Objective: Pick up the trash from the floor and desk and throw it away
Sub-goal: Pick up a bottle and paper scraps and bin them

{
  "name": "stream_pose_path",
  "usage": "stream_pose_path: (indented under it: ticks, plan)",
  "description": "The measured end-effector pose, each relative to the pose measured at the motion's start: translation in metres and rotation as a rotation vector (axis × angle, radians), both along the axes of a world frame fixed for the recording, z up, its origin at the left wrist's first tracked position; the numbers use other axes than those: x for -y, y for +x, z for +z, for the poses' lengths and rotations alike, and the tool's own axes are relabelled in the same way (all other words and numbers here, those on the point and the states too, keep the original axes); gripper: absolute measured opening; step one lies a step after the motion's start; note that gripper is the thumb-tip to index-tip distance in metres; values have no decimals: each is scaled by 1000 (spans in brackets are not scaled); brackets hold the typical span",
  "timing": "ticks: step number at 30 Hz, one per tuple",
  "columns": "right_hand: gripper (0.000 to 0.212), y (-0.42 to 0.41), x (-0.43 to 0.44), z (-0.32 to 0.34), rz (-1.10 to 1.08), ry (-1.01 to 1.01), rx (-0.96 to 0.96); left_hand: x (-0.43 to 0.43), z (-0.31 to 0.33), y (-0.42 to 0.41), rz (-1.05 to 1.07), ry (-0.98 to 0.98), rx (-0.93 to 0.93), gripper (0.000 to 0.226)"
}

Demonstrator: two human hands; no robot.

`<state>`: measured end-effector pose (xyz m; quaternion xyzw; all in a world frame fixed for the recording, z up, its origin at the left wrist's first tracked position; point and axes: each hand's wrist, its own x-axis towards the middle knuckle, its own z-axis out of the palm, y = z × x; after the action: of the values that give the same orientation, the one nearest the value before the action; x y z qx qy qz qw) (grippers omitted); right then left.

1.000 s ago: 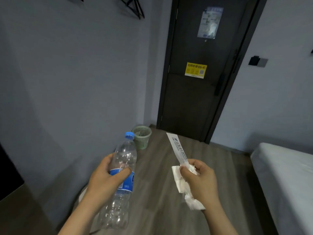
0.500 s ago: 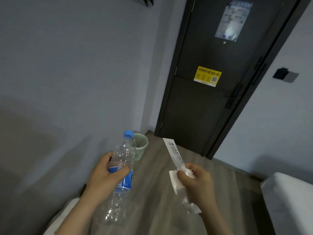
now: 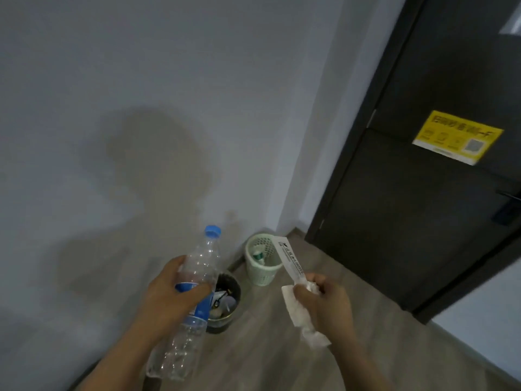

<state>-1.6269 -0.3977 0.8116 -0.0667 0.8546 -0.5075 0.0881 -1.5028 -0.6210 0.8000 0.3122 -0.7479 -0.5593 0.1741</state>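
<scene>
My left hand (image 3: 172,297) grips an empty clear plastic bottle (image 3: 194,280) with a blue cap and blue label, held upright and slightly tilted. My right hand (image 3: 324,303) holds crumpled white tissue (image 3: 296,311) together with a long white printed paper sleeve (image 3: 289,256) that sticks up from the fist. On the floor by the wall stands a pale green mesh bin (image 3: 262,263) with something inside. Nearer me, partly behind the bottle, sits a dark round bin (image 3: 228,303) holding several bits of rubbish.
A grey wall (image 3: 141,108) runs along the left, with my shadow on it. A dark door (image 3: 423,193) with a yellow sticker (image 3: 456,136) stands at the right. Wood-look floor (image 3: 267,348) stretches between my arms.
The view has swung left and come nearer to the wall and bins. The dark bin has come into sight by the bottle. Both hands keep their hold.
</scene>
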Motion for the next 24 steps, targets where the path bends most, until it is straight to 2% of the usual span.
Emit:
stream_pose_path:
  ticks: [6,10,12,19,24]
  plan:
    - [6,-99,55,-37,237,116,65,36,-39,-55,123,9,119,48]
    - [14,-148,105,-77,290,196,148,76,-72,-88,197,46,195,51]
    - [7,-172,131,-103,300,266,193,99,-95,-108,207,69,241,52]
    - [10,-245,210,-210,306,494,454,172,-182,-178,124,123,455,61]
    - [17,-291,254,-299,358,615,516,207,-245,-227,40,89,546,66]
